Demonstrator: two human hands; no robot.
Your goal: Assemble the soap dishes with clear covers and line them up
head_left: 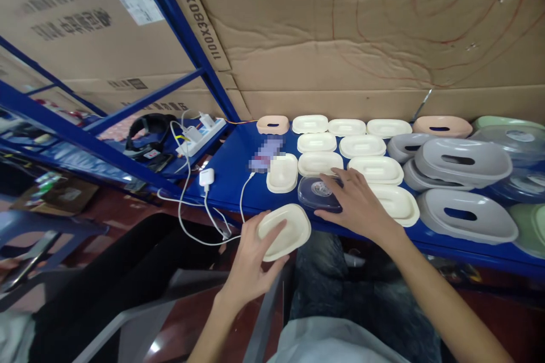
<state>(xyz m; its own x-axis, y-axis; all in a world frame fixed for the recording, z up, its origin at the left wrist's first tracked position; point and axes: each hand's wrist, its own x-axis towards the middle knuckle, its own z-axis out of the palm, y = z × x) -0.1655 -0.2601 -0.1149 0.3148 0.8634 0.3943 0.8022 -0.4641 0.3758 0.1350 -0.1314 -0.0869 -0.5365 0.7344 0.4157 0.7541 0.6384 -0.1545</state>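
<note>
- The left hand [251, 255] holds a cream dish [296, 232] past the near edge of the bench [225, 153], above the floor and the lap; the index finger lies across its inside and the thumb is low at its near side.
- The hold looks light, so a slack thumb or a slick surface could let the dish tip and fall.
- The right hand [355, 201] is spread over the right end of a clear lid [313, 195], thumb toward the near edge; I cannot tell whether the fingers have hold of it.
- That lid lies right at the near edge; pushing it instead of pinching it could send it over.
- Another cream dish [402, 204] lies partly behind the right wrist, near the same edge, and a sideways sweep could knock it.
- A white cable [241, 198] drops over the near edge just beside the left hand; catching it could drag the phone [266, 153].
- Toward the right end, gray trays [460, 173] sit stacked unevenly; a bump from the right arm could slide the top one off.
</note>
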